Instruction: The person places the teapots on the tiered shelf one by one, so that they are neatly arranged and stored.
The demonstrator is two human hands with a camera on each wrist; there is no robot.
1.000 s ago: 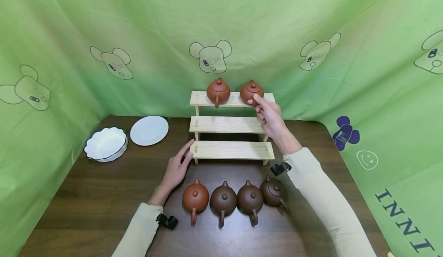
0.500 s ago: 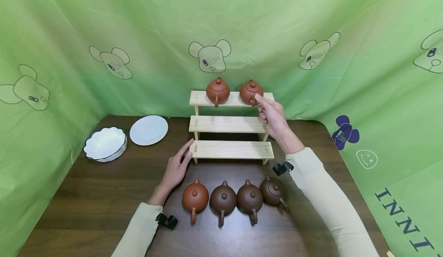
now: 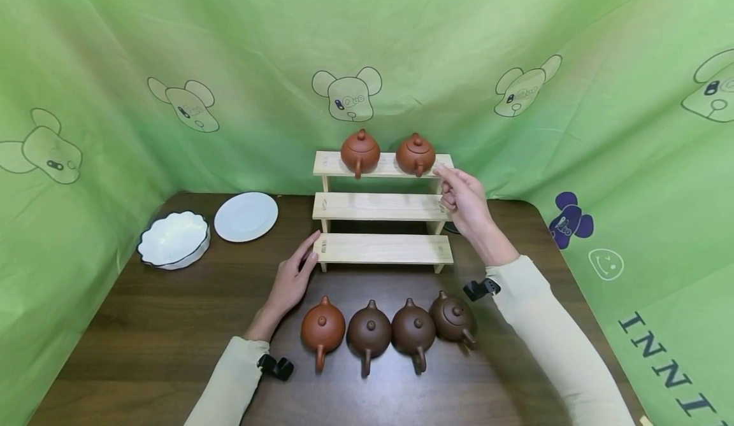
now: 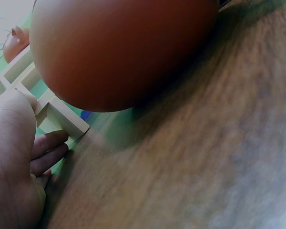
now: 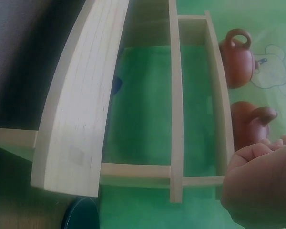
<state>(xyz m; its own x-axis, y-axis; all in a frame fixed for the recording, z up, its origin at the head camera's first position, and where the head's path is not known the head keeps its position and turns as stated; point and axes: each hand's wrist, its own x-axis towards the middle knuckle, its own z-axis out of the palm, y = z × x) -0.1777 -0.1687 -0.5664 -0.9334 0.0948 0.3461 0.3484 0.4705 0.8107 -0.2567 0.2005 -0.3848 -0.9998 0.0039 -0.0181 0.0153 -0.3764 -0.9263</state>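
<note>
R hand (image 3: 467, 202), fingers curled in w/ nothing held, is just beside a reddish teapot (image 3: 415, 155) on the top tier (image 3: 388, 165) of a 3-tier wooden stand (image 3: 378, 206); a 2nd red teapot (image 3: 360, 151) sits L of it. L hand (image 3: 291, 281), fingers extended & empty, touches the bottom tier (image 3: 384, 249) at its L end. Table (image 3: 172, 337), front: orange-brown teapot (image 3: 323, 329), 3 dk-brown teapots (image 3: 369, 332).

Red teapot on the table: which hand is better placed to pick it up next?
Probably the left hand: it's at the low left end of the shelf, close to the teapot, while the right hand is up by the top board, farther away.
</note>
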